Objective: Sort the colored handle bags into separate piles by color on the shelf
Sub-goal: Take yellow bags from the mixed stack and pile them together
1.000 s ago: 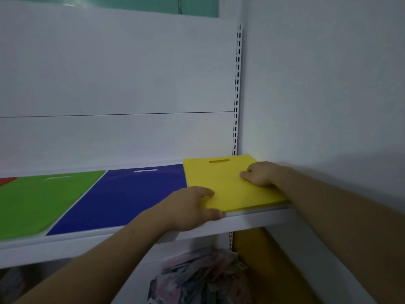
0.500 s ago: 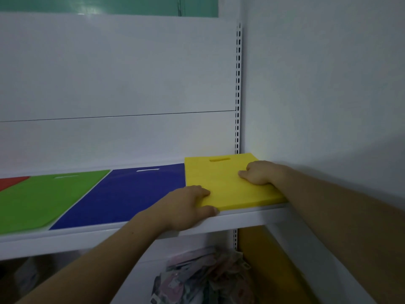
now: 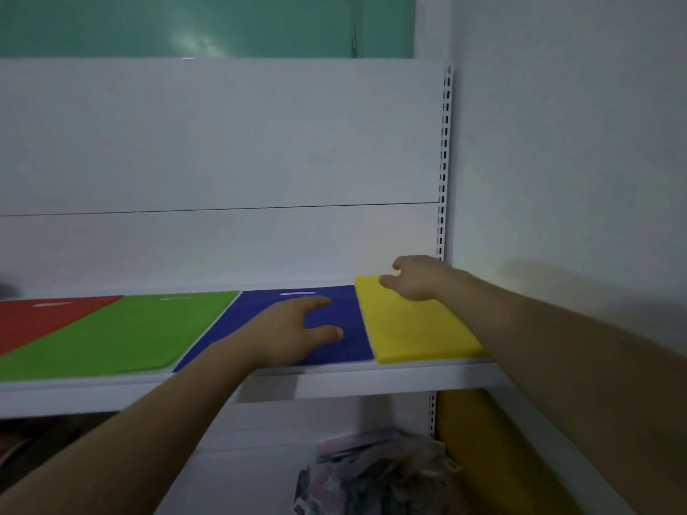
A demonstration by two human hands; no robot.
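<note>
Four piles of flat handle bags lie side by side on the white shelf (image 3: pixel 334 381): red (image 3: pixel 44 321) at far left, then green (image 3: pixel 122 332), blue (image 3: pixel 345 310), and a thick yellow pile (image 3: pixel 412 328) against the right wall. My left hand (image 3: pixel 293 328) rests on the blue pile with fingers spread and relaxed, holding nothing. My right hand (image 3: pixel 416 278) hovers over the far end of the yellow pile, its fingers loosely bent, and hides the handle slot there.
A white wall (image 3: pixel 576 180) closes off the shelf on the right, with a slotted upright (image 3: pixel 444 161) in the corner. Below the shelf sits a crumpled bundle of packaging (image 3: pixel 375 473) and a yellow panel (image 3: pixel 490 440).
My left hand let go of the yellow pile's front corner and moved left onto the blue pile. My right hand slid toward the yellow pile's far end. The view panned left.
</note>
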